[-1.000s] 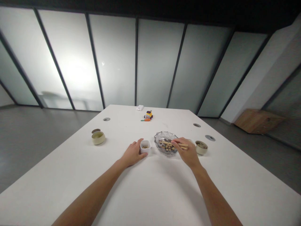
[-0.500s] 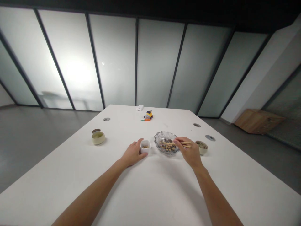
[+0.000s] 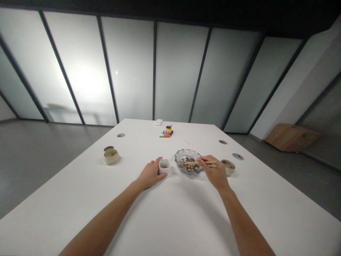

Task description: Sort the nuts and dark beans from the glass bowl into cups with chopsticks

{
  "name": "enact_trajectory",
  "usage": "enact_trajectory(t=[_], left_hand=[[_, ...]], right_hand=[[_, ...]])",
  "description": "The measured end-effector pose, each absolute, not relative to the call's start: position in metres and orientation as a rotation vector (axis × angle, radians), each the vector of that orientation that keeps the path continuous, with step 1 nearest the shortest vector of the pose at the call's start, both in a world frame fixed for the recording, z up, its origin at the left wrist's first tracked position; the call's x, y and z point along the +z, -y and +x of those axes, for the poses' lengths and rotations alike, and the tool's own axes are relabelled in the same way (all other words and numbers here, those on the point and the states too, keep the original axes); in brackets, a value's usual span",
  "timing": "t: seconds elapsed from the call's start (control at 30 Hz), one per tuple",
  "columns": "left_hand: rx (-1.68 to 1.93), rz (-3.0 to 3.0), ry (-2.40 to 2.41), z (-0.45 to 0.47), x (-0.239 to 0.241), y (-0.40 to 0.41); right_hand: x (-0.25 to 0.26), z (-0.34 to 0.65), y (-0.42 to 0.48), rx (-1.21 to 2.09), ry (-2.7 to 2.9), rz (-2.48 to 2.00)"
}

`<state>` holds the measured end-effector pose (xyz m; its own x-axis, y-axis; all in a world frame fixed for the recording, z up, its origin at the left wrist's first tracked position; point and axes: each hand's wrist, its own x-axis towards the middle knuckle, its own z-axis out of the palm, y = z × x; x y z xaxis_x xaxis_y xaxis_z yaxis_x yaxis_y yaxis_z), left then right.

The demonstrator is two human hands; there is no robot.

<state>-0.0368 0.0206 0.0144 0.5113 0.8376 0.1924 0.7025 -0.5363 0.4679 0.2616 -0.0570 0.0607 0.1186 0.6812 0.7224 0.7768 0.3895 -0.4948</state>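
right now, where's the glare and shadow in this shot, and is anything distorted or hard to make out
Head view: brightest glow on a frosted panel at left; head view: soft shadow on the white table beside the right forearm; head view: outer panel frames splay outward toward the top; head view: small pieces in the clear bowl too tiny to identify.

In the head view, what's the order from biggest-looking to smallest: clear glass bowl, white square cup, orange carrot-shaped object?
Largest to smallest:
Clear glass bowl
White square cup
Orange carrot-shaped object, though it lies farther away
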Motion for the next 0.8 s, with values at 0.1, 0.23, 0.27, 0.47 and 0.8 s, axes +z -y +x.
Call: enact_trajectory(t=[0.1, 0.23, 0.27, 0.47, 0.8], left_hand=[[0.576, 2.417, -1.293, -0.037, 0.013, -0.021], [0.576, 2.412, -1.291, -0.037, 0.012, -0.022], [0.579, 2.409, -1.293, -0.037, 0.012, -0.021], [0.576, 2.421, -1.289, -0.037, 0.015, -0.02], [0.556, 2.422, -1.296, -0.036, 0.017, -0.019]], right_hand=[[0.061, 0.263, 0.057, -0.131, 1.581, -1.323], [0.061, 0.266, 0.058, -0.117, 1.639, -1.299], [0.061, 0.266, 0.059, -0.107, 1.655, -1.29], [0.063, 0.265, 0.061, -0.096, 1.65, -1.249], [0.069, 0.276, 0.059, -0.305, 1.369, -1.33]])
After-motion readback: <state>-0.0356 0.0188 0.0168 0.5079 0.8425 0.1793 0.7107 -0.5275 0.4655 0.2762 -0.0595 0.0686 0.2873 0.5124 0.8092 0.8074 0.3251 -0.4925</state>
